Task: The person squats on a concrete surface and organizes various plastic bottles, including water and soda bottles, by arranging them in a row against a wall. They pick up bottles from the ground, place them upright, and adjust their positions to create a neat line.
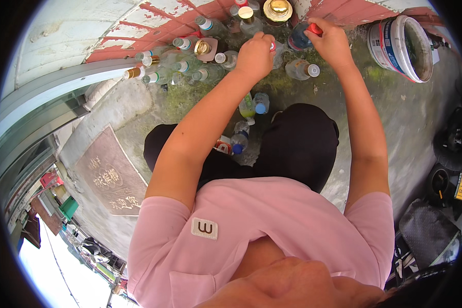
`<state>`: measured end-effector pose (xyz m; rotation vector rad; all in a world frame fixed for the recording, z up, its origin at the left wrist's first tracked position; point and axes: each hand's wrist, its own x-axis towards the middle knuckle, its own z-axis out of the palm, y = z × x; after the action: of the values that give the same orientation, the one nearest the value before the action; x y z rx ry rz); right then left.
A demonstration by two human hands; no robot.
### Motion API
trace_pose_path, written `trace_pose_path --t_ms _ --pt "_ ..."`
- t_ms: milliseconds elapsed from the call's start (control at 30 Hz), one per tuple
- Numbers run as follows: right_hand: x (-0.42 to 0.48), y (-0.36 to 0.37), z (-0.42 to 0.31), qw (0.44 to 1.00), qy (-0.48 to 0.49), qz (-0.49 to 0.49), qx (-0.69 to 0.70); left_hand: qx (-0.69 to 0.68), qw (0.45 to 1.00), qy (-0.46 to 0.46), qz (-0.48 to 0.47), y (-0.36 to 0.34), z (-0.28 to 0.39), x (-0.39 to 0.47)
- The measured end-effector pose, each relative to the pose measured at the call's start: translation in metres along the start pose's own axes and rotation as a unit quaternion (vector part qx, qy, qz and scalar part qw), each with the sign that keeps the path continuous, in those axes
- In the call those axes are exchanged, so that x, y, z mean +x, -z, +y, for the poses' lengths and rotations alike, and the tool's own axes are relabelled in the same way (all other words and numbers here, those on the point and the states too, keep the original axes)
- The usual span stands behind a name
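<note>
My left hand (256, 54) is closed on the red cap of a clear bottle (278, 57), partly hidden behind the fingers. With its thumb and fingers, my right hand (328, 40) grips the red cap of a dark bluish bottle (300, 37). Between and below them a clear glass bottle with a silver cap (301, 69) leans towards me. Several glass bottles (208, 73) stand grouped to the left, some with white, green or gold caps. A gold-topped container (278, 11) stands near the wall. By my knees are a green-labelled plastic bottle (246, 106) and blue-capped plastic bottles (261, 103).
A white plastic bucket (400, 48) sits at the upper right. The wall (150, 23) has peeling red and white paint. A brown doormat (109, 173) lies to the left on the concrete. Parked vehicle parts (427, 227) line the right edge.
</note>
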<state>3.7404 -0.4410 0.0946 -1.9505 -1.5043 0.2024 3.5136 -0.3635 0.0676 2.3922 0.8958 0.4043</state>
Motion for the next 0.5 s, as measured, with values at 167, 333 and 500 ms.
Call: trace_pose_path --t_ms 167,333,500 --pt "0.006 -0.002 -0.002 0.999 -0.007 0.019 -0.034 0.034 0.999 -0.024 0.028 -0.010 0.003 0.037" --pt "0.012 0.006 -0.010 0.998 -0.057 -0.016 -0.005 0.033 0.999 0.002 0.020 -0.025 -0.008 0.050" --pt "0.003 0.012 -0.012 0.997 -0.057 0.016 0.044 -0.024 0.997 -0.019 0.065 -0.011 -0.013 0.030"
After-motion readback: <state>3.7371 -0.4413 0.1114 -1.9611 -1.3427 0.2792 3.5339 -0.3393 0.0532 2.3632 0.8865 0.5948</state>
